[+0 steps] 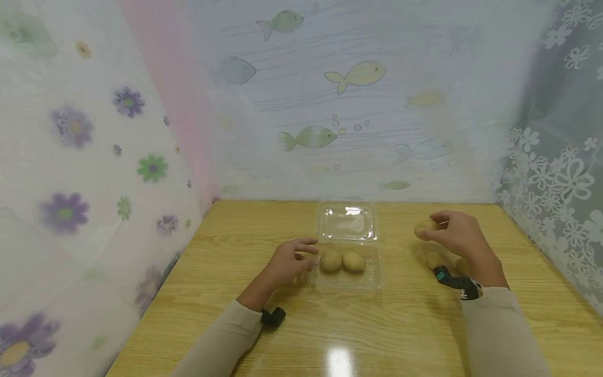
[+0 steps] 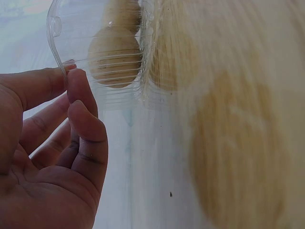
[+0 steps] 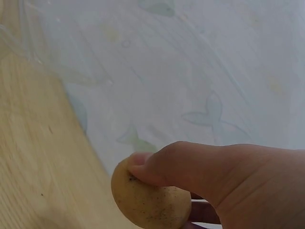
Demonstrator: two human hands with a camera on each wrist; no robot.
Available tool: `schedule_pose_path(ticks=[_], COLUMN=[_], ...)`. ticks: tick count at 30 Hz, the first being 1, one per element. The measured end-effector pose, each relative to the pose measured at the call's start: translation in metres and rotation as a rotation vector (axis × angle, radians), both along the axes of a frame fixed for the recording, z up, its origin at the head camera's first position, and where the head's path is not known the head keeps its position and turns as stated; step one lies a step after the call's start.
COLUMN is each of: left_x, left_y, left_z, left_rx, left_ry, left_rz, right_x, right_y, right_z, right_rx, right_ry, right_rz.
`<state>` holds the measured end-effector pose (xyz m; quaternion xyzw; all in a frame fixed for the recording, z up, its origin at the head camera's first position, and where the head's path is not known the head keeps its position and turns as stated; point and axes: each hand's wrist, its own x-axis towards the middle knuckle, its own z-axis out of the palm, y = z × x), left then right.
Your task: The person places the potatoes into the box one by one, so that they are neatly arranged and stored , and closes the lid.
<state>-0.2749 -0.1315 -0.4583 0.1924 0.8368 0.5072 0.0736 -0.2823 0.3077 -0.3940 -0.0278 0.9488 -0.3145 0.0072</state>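
Note:
A clear plastic clamshell container (image 1: 346, 284) lies on the table with its lid (image 1: 346, 222) folded back toward the wall. Two potatoes, a left one (image 1: 331, 261) and a right one (image 1: 354, 262), sit side by side in its base. My left hand (image 1: 288, 262) is at the container's left side; in the left wrist view, its thumb and index finger pinch the thin clear rim (image 2: 58, 57). Off to the right, my right hand (image 1: 464, 235) grips another potato (image 3: 151, 202) between thumb and fingers, above the table.
Beneath the right hand, a potato (image 1: 434, 259) lies on the wooden table (image 1: 226, 324), with another (image 1: 462, 266) partly hidden by the wrist. A fish-print sheet (image 1: 292, 173) stands behind the table. Flowered sheets flank it left (image 1: 94, 173) and right (image 1: 556, 173).

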Motion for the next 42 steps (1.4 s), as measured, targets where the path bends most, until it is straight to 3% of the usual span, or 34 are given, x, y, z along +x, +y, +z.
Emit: schedule_pose_path(ticks=[42], left_x=[0.0], left_y=[-0.001], left_z=[0.0], left_rx=[0.013], left_ry=[-0.003], left_rz=[-0.004], right_x=[-0.006], right_y=[-0.027], right_z=[0.001], right_rx=[0.065], right_ry=[0.068], right_rz=[0.047])
